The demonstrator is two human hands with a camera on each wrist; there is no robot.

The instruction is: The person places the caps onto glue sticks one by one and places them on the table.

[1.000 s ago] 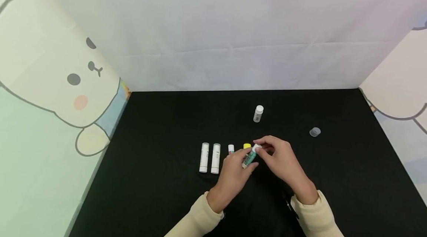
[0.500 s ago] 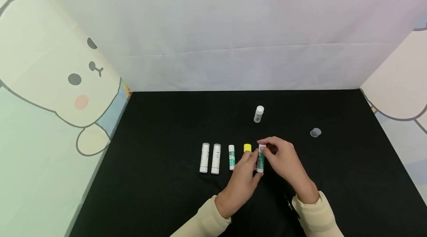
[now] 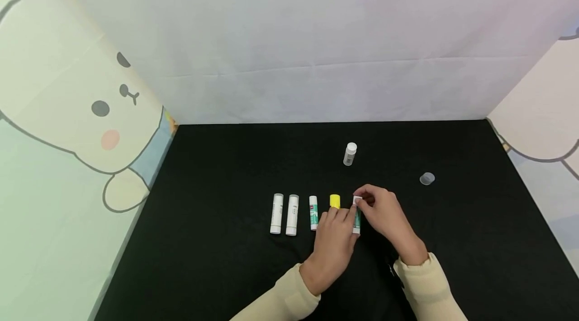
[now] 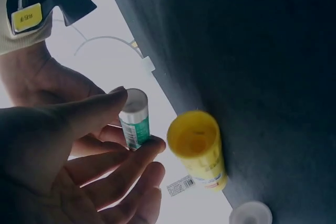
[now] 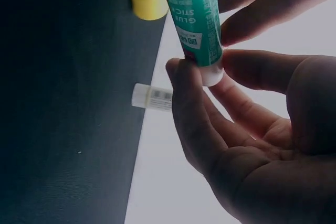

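A green and white glue stick (image 5: 197, 22) stands upright between both hands. My right hand (image 3: 383, 213) pinches its white cap end between thumb and forefinger. At the other end, my left hand (image 3: 333, 248) holds the stick, thumb on the white end and forefinger along the green body in the left wrist view. A yellow glue stick (image 4: 197, 153) stands just left of it, partly hidden behind the left fingers in the head view. Further left, another green and white glue stick (image 3: 313, 213) stands in line with two longer white sticks (image 3: 277, 214).
A small white-capped bottle or stick (image 3: 350, 154) stands further back on the black table (image 3: 217, 160). A translucent cap (image 3: 426, 179) lies to the right. A pale cloth wall (image 3: 289, 95) rises along the far edge, with printed panels at both sides.
The glue stick between the hands went from tilted to upright and shifted right, into the row. The left hand followed it rightward, uncovering the other green glue stick.
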